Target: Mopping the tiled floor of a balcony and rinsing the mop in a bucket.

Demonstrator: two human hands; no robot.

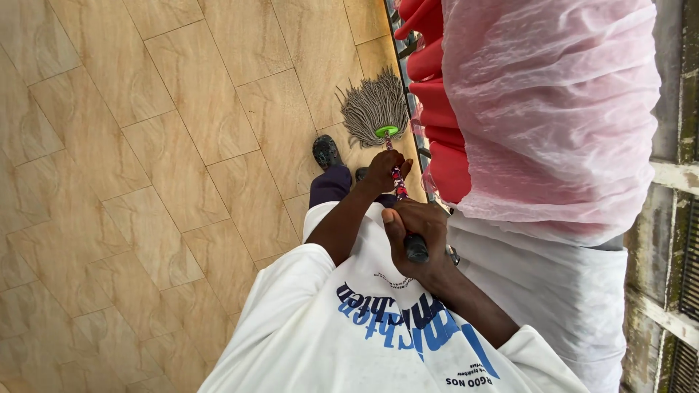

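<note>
I grip a mop with both hands. Its grey string head (375, 108) rests on the beige tiled floor (145, 182), and a green collar (386, 131) joins it to a patterned handle (398, 180). My left hand (383, 170) is closed around the handle just above the collar. Higher up, my right hand (415, 231) is closed on the black grip end (417, 249), close to my white printed shirt (342, 327). The handle between the two hands is mostly hidden.
My dark shoe (327, 151) and dark trouser leg (331, 185) stand just left of the mop head. To the right hang a red cloth (437, 109), a pink translucent sheet (546, 109) and a white cloth (561, 291). A weathered wall with bars (681, 218) runs along the far right.
</note>
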